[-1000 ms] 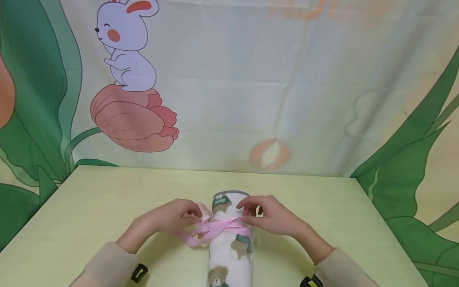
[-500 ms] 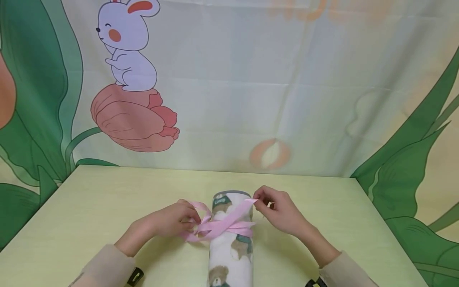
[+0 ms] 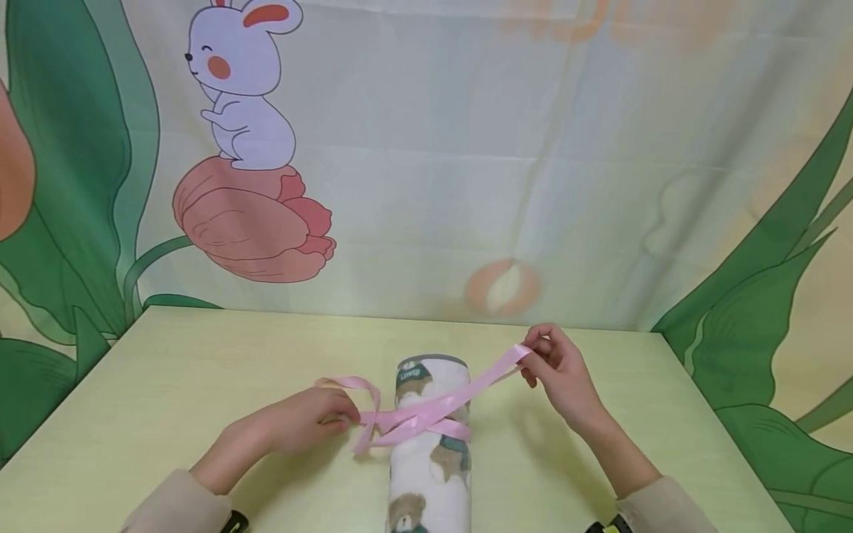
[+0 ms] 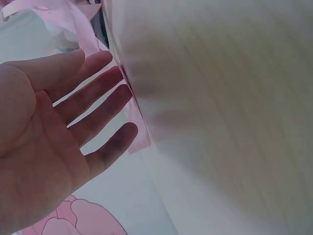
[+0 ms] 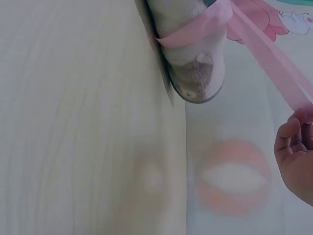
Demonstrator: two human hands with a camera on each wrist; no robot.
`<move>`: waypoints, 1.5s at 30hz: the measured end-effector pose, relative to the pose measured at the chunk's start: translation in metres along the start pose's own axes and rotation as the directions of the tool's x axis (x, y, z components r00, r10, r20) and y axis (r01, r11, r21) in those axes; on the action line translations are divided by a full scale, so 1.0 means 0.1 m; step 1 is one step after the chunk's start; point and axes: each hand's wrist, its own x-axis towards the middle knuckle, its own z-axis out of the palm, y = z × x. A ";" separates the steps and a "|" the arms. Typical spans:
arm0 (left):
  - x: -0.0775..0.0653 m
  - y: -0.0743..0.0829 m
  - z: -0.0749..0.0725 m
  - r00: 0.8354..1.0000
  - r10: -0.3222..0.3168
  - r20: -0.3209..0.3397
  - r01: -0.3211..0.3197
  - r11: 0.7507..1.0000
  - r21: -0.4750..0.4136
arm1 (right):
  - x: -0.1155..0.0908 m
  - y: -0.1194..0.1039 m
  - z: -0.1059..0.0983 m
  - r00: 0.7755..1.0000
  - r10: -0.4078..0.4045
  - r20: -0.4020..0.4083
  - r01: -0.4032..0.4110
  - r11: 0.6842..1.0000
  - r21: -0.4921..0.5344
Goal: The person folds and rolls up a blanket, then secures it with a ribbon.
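Note:
A rolled fleece blanket [image 3: 429, 474] with a bear print and grey edging lies upright in the head view, its near end cut off by the frame. Pink ribbon [image 3: 426, 414] wraps and crosses around its upper part. My right hand [image 3: 560, 374] pinches a doubled length of ribbon, stretched up to the right of the roll. To the left, my left hand [image 3: 309, 422] holds ribbon at its thumb and index fingertips; the other fingers are spread in the left wrist view. A loose ribbon tail [image 4: 139, 129] shows beyond those fingers.
The pale wooden table [image 3: 233, 355] extends around the roll on both sides. Behind its far edge hangs a printed cloth backdrop [image 3: 426, 185] with a rabbit, flowers and leaves. Dark bands [image 3: 609, 525] show at the sleeve cuffs.
My right hand has taken hold of the ribbon and drawn it up and right, away from the roll. My left hand has shifted slightly left, and the ribbon is pulled straighter.

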 end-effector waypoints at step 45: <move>-0.55 0.13 -0.09 0.983 -0.136 0.123 0.156 0.974 -0.166 | -0.07 -0.02 -0.94 0.661 0.275 -0.698 -0.067 0.948 0.310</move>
